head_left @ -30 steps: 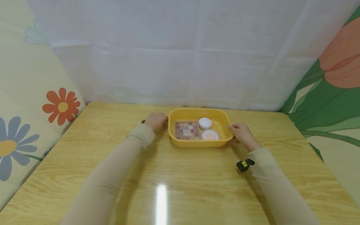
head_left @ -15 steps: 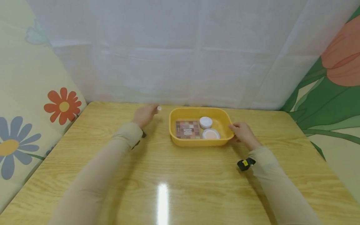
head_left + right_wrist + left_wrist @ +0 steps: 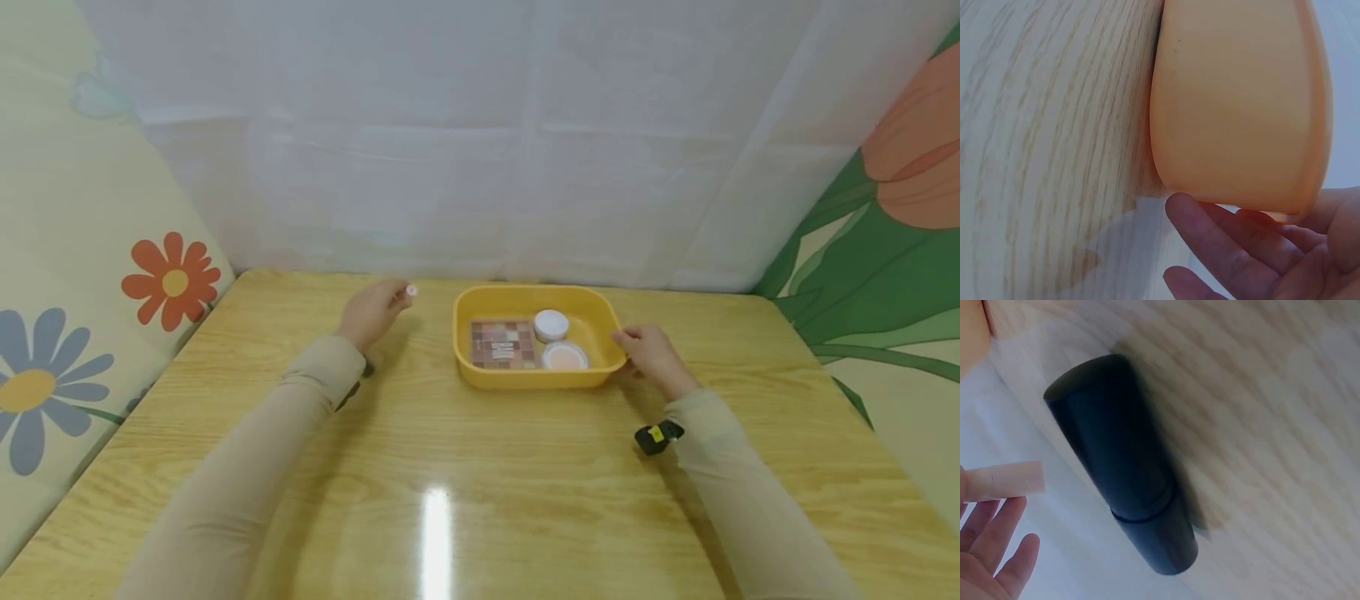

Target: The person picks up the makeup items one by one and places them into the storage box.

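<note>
My left hand [image 3: 369, 313] pinches a small pale pink tube, perhaps a lipstick [image 3: 1013, 479], above the table left of the yellow plastic bin [image 3: 536, 380]. The tube's white end faces right in the head view. At the bin's right end, my right hand [image 3: 654, 358] grips the rim, its fingers under the edge in the right wrist view. Inside the bin lie a makeup palette [image 3: 502, 344] with a checkered brown-pink cover, a white round jar [image 3: 551, 322], and a round compact [image 3: 565, 357] with a pale pink top.
A black cylindrical tube [image 3: 1113, 444] with a seam fills the middle of the left wrist view, over the wooden table [image 3: 510, 483]. White cloth [image 3: 480, 150] hangs behind the table's back edge. Flower-painted walls [image 3: 60, 208] flank both sides.
My left hand has drawn away from the bin's left end, leftward, and the pink tube now shows in its fingers. The right hand stays on the rim; the bin's contents look unchanged.
</note>
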{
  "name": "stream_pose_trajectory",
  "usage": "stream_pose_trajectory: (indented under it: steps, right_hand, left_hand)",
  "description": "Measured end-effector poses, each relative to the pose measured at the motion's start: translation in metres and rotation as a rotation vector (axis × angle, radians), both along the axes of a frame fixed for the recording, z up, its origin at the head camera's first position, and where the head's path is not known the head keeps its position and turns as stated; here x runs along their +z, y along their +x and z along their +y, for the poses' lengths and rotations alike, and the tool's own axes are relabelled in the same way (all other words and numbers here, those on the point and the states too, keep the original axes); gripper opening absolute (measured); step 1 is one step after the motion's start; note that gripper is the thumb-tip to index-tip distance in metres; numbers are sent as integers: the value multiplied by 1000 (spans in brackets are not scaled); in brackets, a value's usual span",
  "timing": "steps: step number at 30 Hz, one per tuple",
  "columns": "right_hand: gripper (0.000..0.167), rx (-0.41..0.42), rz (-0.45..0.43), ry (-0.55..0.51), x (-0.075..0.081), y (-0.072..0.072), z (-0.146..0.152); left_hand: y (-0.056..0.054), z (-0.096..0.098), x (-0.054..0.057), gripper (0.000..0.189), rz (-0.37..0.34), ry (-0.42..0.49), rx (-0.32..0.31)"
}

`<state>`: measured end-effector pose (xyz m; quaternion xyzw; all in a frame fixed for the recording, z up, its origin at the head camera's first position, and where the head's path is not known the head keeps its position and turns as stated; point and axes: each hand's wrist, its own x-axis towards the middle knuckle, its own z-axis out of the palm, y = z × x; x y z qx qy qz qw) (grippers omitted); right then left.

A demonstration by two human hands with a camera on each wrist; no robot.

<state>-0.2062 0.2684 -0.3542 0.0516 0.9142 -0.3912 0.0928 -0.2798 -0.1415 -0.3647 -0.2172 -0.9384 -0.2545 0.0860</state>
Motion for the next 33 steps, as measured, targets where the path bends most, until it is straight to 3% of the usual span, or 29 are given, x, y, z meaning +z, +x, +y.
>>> stream_pose_trajectory:
  steps: [19,26,33]
  right_hand:
    - [47,9,-6,-4,-1,-1,0]
    - [45,11,-2,-19,-2,-2,2]
    - [45,20,23,-18,-1,-2,4]
  left_hand:
    - [7,-1,2,31,-12,-40,-10]
    - [9,2,11,28,-13,-28,-26]
    - [3,5,20,30,-30,-10,-56]
